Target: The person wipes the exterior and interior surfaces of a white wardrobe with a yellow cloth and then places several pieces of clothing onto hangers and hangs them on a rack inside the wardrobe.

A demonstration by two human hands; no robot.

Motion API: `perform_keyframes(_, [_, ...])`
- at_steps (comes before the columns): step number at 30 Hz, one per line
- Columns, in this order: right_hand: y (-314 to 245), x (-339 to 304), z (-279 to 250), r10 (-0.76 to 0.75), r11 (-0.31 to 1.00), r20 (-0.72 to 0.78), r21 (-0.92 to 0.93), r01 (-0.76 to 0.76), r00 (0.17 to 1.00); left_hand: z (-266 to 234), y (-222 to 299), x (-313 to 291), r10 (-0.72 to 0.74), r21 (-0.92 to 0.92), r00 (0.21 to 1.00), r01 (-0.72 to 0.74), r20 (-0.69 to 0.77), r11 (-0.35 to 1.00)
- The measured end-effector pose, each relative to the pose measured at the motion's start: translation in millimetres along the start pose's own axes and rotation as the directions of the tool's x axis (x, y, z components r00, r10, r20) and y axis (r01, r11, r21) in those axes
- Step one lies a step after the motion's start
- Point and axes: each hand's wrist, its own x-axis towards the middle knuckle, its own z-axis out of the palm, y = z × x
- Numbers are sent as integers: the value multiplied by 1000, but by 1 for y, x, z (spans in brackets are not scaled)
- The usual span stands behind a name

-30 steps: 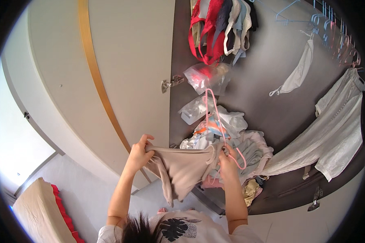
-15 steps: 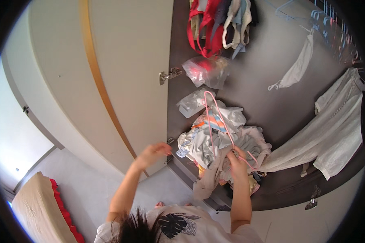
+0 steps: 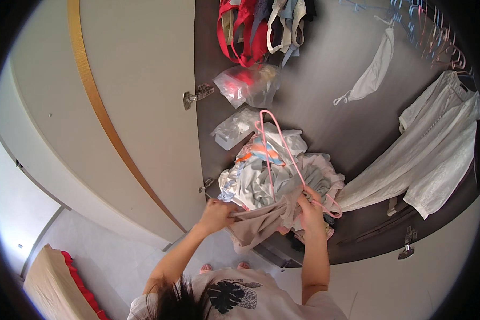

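Observation:
A beige garment is stretched between my two hands, low in front of the wardrobe. My left hand pinches its left end with closed fingers. At the other end, my right hand grips the fabric together with a pink clothes hanger. The hanger's long frame points up and away, over a heap of crumpled clothes in white, grey and pale pink. Part of the garment's upper edge lies against that heap. My right fingertips are partly hidden by the cloth.
The wardrobe door stands open at the left. Clear plastic bags lie beyond the heap, below hanging red and white straps. A long white garment hangs at the right, near several hangers. A cloth-covered piece of furniture is lower left.
My left hand, empty before, has moved right and taken hold of the beige garment, which is now spread sideways. The view has shifted slightly, and my right hand still holds the hanger.

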Motion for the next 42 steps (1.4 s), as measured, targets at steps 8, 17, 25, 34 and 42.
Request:
perform_keyframes(8, [13,5,-22,98,994,-17,-40,-98,995,-54,-45,-42,-681,-848,656,521,324,98])
perform_keyframes(17, [-13,-1,-17,317,839,573,-540,57,756,-130,8,-6,-443,-991,887,133,130,-25])
perform_keyframes(25, [-29,-17,28,400,745,548,-661,87,735,-134,62,31,-469,-838,877,334,108,431])
perform_keyframes(34, [12,-14,43,137,974,345,-215,-64,928,-90,83,31,148,263,691,64,-708,963])
perform_keyframes(42, [-7,-9,80,206,965,221,116,-236,953,-46,92,7,-62,-363,909,-101,-412,926])
